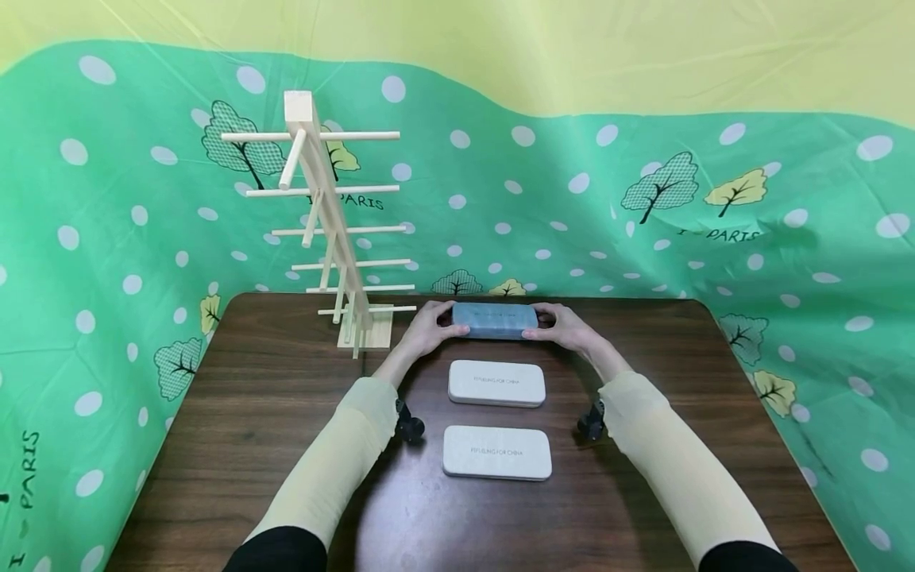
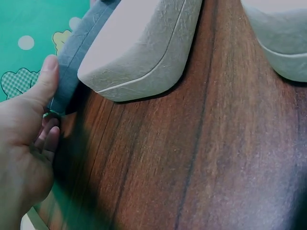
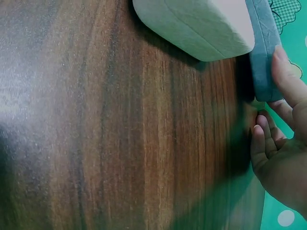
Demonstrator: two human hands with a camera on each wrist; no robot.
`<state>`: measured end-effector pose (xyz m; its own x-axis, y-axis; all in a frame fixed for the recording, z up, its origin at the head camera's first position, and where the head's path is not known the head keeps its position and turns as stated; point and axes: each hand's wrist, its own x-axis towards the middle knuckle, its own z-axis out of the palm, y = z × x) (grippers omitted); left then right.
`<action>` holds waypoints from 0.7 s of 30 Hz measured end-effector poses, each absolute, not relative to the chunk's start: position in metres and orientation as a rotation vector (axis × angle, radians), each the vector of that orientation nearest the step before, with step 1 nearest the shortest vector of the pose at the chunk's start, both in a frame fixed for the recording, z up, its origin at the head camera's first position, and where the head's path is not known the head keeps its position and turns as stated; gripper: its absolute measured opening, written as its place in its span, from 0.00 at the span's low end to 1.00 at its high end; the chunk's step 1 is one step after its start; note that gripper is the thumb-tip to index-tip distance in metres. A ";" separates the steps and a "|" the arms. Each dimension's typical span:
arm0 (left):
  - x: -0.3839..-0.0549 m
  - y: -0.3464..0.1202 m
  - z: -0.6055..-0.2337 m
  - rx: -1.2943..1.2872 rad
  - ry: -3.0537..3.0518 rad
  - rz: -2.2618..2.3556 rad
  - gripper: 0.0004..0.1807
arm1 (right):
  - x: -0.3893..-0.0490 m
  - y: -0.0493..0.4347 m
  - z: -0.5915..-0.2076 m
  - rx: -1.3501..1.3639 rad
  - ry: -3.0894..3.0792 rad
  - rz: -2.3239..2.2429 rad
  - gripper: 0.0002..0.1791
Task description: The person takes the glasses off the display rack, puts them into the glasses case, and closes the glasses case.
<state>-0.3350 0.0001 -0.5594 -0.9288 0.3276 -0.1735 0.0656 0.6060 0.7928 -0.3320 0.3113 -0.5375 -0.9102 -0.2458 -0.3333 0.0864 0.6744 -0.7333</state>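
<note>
A blue glasses case lies crosswise near the table's far edge, held at both ends. My left hand pinches its left end, thumb on the near side and fingers behind. At the opposite end, my right hand grips in the same way. Both wrist views show the thumbs against the blue case, with the other fingers partly hidden or curled below. Nearer to me sit a white glasses case and a second white glasses case, both closed, lettered and roughly parallel to the blue one.
A wooden rack with several pegs stands at the back left, its base close to my left hand. The dark wooden table ends at a green patterned cloth behind and at the sides.
</note>
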 end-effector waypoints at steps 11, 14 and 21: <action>-0.334 0.002 -0.559 0.324 2.576 1.210 0.45 | -0.331 0.308 -0.539 -0.150 2.525 -1.120 0.44; -0.333 0.002 -0.560 0.327 2.579 1.211 0.46 | -0.331 0.307 -0.540 -0.145 2.526 -1.113 0.44; -0.334 0.001 -0.560 0.319 2.565 1.214 0.46 | -0.331 0.306 -0.541 -0.133 2.527 -1.107 0.43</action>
